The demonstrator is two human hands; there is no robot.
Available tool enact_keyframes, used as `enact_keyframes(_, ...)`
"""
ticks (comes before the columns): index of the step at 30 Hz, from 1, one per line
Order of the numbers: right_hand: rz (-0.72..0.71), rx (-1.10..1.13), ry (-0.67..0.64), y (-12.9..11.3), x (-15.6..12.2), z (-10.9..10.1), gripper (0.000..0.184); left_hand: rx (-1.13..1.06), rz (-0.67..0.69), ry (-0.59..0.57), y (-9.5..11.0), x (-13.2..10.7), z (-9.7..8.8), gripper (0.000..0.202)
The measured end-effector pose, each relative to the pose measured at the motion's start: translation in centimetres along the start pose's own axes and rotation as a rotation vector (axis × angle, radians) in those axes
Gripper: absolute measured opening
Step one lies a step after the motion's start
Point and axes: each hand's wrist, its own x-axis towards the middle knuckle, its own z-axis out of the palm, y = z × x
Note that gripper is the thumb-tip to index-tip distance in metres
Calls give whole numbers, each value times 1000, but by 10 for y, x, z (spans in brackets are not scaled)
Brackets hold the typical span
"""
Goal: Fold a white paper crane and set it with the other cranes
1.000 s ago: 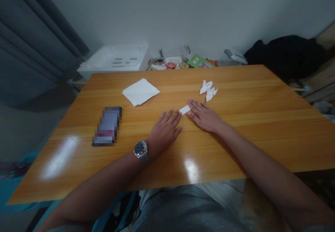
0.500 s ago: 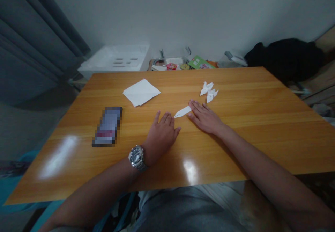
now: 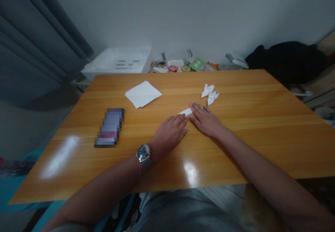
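At frame centre, the folded paper strip (image 3: pixel 187 111) slants toward upper right; left hand (image 3: pixel 169 131) and right hand (image 3: pixel 205 121), both flat, overlap its ends, grasping nothing.

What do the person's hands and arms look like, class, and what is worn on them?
The left hand is ungloved, with a silver watch at its wrist: round dark face, metal band. The right hand is ungloved, its wrist bare. Both forearms are uncovered.
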Motion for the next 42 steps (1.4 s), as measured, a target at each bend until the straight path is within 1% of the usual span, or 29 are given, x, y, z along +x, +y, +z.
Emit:
enact_keyframes(4,10,-13,19,-3,-1,1,65,16,-37,-38,5,-1,8,54)
enact_keyframes(7,22,11,24,-7,-4,-3,63,33,-76,-28,4,-3,7,54)
enact_keyframes(9,21,25,28,-10,-6,-6,61,37,-107,-10,0,-3,6,54)
enact_keyframes(11,-11,31,42,-13,-8,-10,58,33,-145,4,-6,-3,7,54)
enact_keyframes(15,-157,43,48,-17,-9,-15,52,-2,-181,5,-20,-4,10,50)
enact_keyframes(17,-217,58,48,-19,-9,-16,50,-32,-183,8,-24,-4,11,48)
enact_keyframes(20,-265,95,68,-19,-8,-17,48,-99,-170,0,-27,-3,12,48)
enact_keyframes(25,-277,131,114,-16,-5,-17,43,-211,-126,-23,-35,-3,15,48)
enact_keyframes(28,-275,155,137,-15,-1,-17,43,-257,-101,-29,-41,-2,17,44)
enact_keyframes(34,-340,196,94,-12,3,-12,45,-322,-99,10,-47,2,22,40)
enact_keyframes(38,-352,203,82,-10,4,-8,43,-353,-88,54,-49,3,25,47)
enact_keyframes(42,-353,198,82,-11,3,-8,40,-325,-68,58,-53,1,24,55)
